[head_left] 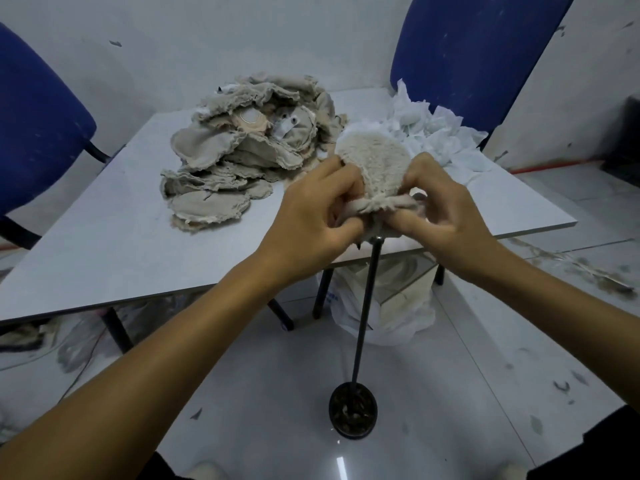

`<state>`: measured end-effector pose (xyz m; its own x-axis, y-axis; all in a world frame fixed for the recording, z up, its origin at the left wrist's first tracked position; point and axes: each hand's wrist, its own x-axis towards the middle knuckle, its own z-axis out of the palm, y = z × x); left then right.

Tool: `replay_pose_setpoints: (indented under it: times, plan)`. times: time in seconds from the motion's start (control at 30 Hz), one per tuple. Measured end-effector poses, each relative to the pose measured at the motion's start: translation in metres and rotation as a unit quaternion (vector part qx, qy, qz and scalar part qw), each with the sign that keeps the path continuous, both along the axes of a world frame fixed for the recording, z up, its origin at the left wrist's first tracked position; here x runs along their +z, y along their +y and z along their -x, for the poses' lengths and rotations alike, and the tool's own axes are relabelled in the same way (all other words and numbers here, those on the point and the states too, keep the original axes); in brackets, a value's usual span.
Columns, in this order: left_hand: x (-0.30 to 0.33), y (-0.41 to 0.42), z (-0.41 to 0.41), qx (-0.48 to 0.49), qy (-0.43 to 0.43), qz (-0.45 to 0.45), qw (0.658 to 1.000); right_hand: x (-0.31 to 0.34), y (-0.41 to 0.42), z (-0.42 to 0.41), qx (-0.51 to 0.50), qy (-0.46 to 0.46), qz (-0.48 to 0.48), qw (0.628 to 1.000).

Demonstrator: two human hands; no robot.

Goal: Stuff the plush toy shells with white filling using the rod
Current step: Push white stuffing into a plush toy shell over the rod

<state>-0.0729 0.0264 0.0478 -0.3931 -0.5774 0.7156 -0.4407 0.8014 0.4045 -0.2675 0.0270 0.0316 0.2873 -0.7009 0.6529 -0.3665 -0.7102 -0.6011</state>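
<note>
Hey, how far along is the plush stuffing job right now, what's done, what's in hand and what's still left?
Done: no finished toy shows anywhere in this view. In hand: the left hand and right hand grip one fuzzy shell at its bunched lower edge, atop the upright rod. Left: a big heap of flat shells waits on the table, with the white filling behind. Most of the job seems still ahead.

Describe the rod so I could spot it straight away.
Start at the table's near edge, where both hands grip a fluffy shell. Below them, the rod runs down to a round black base on the floor. It is thinner than the table legs.
</note>
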Motion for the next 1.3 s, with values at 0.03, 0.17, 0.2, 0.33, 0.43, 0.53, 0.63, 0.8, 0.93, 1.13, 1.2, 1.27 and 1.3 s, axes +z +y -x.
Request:
replay_pose_setpoints:
  times: [0.03, 0.17, 0.2, 0.33, 0.43, 0.53, 0.63, 0.8, 0.93, 1.13, 1.2, 1.27, 1.3]
  plan:
    - [-0.002, 0.003, 0.000, -0.001, -0.018, 0.044, 0.999, -0.002, 0.003, 0.002, -0.006, 0.028, 0.051, 0.998]
    - [-0.024, 0.014, -0.004, -0.036, -0.079, 0.111, 0.990, -0.020, 0.011, 0.006, -0.011, 0.149, 0.199, 0.969]
    - [-0.032, 0.016, -0.006, -0.040, -0.097, 0.111, 0.988, -0.028, 0.013, 0.007, -0.004, 0.166, 0.208, 0.964]
    - [-0.075, 0.023, -0.009, -0.035, -0.169, 0.067, 0.983, -0.067, 0.016, 0.009, 0.011, 0.247, 0.179, 0.952]
    - [-0.098, 0.026, -0.007, -0.015, -0.171, 0.001, 0.985, -0.084, 0.015, 0.008, -0.003, 0.245, 0.125, 0.961]
    - [-0.108, 0.026, -0.008, -0.009, -0.181, -0.047, 0.982, -0.091, 0.020, 0.007, 0.030, 0.239, 0.080, 0.967]
    - [-0.107, 0.024, -0.010, -0.016, -0.200, -0.084, 0.976, -0.094, 0.026, 0.010, 0.043, 0.239, 0.045, 0.969]
    - [-0.082, 0.028, -0.018, -0.065, -0.182, -0.131, 0.972, -0.073, 0.029, 0.022, 0.072, 0.223, 0.040, 0.971]
    - [-0.039, 0.024, -0.005, -0.056, -0.033, -0.129, 0.990, -0.054, 0.027, 0.019, 0.048, 0.086, 0.001, 0.995]
    - [-0.010, 0.010, 0.007, -0.077, 0.123, -0.258, 0.955, -0.028, 0.018, 0.005, 0.038, -0.093, -0.056, 0.993]
    - [-0.005, 0.001, 0.011, -0.083, 0.153, -0.270, 0.947, -0.020, 0.013, 0.009, 0.034, -0.082, -0.058, 0.994]
    - [-0.004, -0.006, 0.014, -0.085, 0.169, -0.284, 0.940, -0.014, 0.009, 0.011, 0.052, -0.097, -0.119, 0.987]
    - [-0.005, -0.009, 0.015, -0.086, 0.176, -0.294, 0.935, -0.013, 0.007, 0.011, 0.065, -0.114, -0.160, 0.978]
